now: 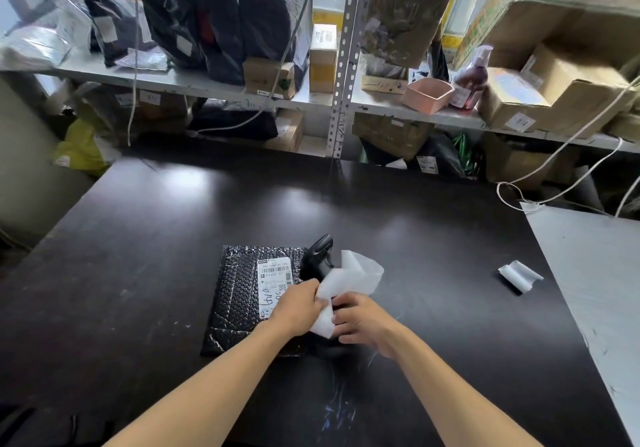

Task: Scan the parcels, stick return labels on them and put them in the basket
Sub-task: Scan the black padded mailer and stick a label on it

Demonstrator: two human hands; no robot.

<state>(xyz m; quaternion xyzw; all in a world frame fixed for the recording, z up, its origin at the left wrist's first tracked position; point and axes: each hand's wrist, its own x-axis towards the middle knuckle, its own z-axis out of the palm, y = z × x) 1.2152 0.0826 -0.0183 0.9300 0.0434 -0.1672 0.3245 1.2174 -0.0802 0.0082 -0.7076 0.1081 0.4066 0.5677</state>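
**Label step in hand — parcel flat on tabletop**

Parcel (242, 299): black bubble mailer, lies flat on the dark tabletop (173, 239), near its front edge, printed shipping label (273, 280) facing up. Left hand (298, 306) hovers over the mailer's right side, fingers pinching a white, crumpled sheet (349, 280). Right hand (360, 322) grips the same sheet from the other side. Black scanner (317, 256) sits just beside the parcel's right edge, partly hidden behind the sheet.

Judgement: this looks like the label stage — the hands appear to be working a return label or its backing apart. Cannot tell whether scanning is done. Next move calls for freeing the sticky face and pressing it flat onto the mailer.

Room: broad bare tabletop to the left and beyond the parcel. Right, a white scrap (519, 275) lies well apart, near a pale adjoining surface (588, 273). No basket in view.
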